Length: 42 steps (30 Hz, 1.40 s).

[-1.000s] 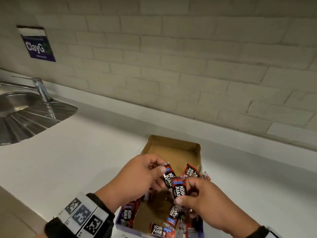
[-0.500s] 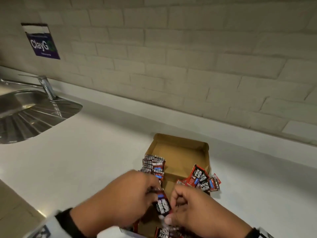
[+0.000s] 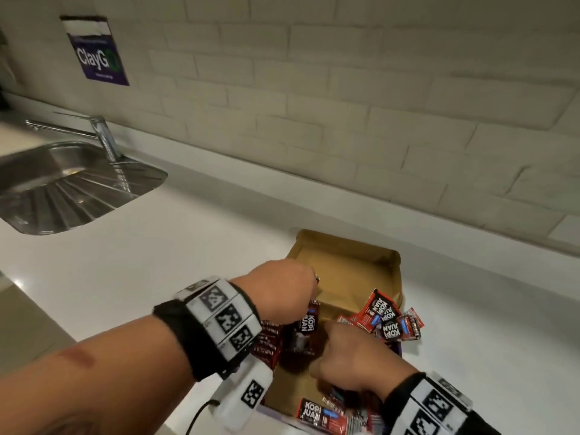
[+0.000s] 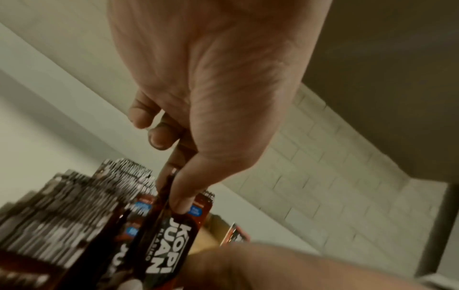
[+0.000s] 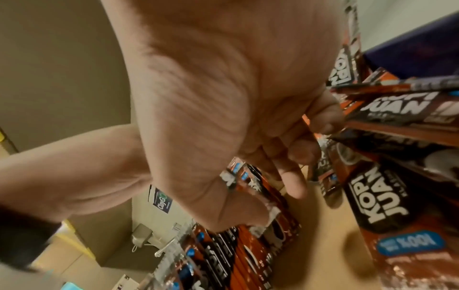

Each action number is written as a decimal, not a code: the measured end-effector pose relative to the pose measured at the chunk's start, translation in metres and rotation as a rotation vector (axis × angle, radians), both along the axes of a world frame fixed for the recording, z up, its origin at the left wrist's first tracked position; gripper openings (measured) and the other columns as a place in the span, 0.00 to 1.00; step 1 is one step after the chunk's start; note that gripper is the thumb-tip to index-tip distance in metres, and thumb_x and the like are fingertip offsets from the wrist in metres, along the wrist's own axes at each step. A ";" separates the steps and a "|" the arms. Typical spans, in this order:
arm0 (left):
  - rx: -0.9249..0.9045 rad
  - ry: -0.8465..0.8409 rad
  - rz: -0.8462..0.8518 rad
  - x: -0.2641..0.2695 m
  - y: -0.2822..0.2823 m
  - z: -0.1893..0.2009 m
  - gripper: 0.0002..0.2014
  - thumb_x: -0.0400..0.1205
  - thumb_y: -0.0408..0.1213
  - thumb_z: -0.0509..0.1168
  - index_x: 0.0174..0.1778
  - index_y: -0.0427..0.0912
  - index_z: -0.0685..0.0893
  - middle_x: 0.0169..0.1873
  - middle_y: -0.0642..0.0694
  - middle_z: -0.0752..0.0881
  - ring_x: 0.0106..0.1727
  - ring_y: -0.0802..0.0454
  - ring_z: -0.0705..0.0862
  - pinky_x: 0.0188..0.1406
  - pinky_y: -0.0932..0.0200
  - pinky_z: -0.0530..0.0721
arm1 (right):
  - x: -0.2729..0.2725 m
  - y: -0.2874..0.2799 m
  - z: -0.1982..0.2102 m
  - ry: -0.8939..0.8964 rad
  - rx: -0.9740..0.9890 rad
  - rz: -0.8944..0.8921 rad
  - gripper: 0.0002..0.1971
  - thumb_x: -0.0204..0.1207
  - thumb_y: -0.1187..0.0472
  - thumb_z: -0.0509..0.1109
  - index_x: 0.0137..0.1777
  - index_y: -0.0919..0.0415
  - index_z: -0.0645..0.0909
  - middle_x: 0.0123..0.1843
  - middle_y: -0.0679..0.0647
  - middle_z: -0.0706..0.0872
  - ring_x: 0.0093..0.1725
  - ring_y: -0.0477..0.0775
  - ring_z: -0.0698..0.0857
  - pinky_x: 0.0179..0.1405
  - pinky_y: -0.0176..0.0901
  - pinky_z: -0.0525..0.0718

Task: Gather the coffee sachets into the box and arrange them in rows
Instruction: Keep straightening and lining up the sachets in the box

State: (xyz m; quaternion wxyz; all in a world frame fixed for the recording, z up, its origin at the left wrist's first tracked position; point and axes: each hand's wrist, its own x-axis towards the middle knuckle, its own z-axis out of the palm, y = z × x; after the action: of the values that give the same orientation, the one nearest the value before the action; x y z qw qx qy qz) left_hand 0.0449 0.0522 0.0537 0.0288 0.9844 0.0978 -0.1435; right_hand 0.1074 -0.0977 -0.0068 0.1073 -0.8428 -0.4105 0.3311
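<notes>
An open brown cardboard box (image 3: 348, 262) lies on the white counter (image 3: 175, 262). My left hand (image 3: 287, 293) is at its left wall; thumb and fingers (image 4: 181, 198) pinch the top of an upright red-and-black Kopi Juan sachet (image 4: 168, 243). That sachet stands against a row of upright sachets (image 4: 74, 208). My right hand (image 3: 348, 356) is low inside the box, right of that sachet, with the index finger (image 5: 293, 182) extended and the other fingers half curled. I see nothing pinched in it. Loose sachets (image 3: 389, 318) pile at the right wall, and more sachets (image 3: 320, 414) lie near the front edge.
A steel sink (image 3: 62, 180) with a tap (image 3: 103, 136) sits at the far left of the counter. A tiled wall (image 3: 345, 105) runs close behind the box and carries a purple sign (image 3: 97, 51). White counter stretches left and right of the box.
The sachet has passed from my right hand into the left, which now holds it upright at the row. My right hand has dropped lower into the box. The view tilted down.
</notes>
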 end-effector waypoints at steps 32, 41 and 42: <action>-0.045 0.138 0.079 0.027 0.034 0.001 0.35 0.82 0.27 0.57 0.87 0.50 0.63 0.83 0.43 0.69 0.81 0.42 0.70 0.79 0.48 0.71 | -0.007 0.033 -0.060 -0.434 0.065 -0.005 0.24 0.77 0.32 0.60 0.51 0.51 0.84 0.48 0.49 0.90 0.53 0.57 0.88 0.62 0.57 0.79; -0.145 -0.017 0.131 0.010 0.048 0.003 0.26 0.87 0.34 0.58 0.82 0.52 0.70 0.80 0.48 0.75 0.78 0.47 0.74 0.72 0.58 0.71 | -0.009 0.032 -0.061 -0.375 0.077 -0.035 0.21 0.77 0.35 0.60 0.52 0.50 0.84 0.49 0.48 0.90 0.54 0.57 0.87 0.67 0.60 0.79; -0.166 -0.048 0.133 0.005 0.048 0.002 0.24 0.88 0.38 0.60 0.82 0.52 0.71 0.80 0.49 0.74 0.77 0.48 0.74 0.72 0.58 0.71 | -0.010 0.032 -0.060 -0.363 0.076 -0.037 0.20 0.77 0.36 0.60 0.52 0.49 0.84 0.49 0.48 0.89 0.54 0.57 0.87 0.67 0.61 0.79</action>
State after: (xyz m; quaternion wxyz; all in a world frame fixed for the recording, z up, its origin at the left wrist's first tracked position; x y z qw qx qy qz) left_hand 0.0499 0.1005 0.0556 0.1220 0.9731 0.1500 -0.1252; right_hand 0.0977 -0.0655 -0.0666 0.0695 -0.8915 -0.4195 0.1560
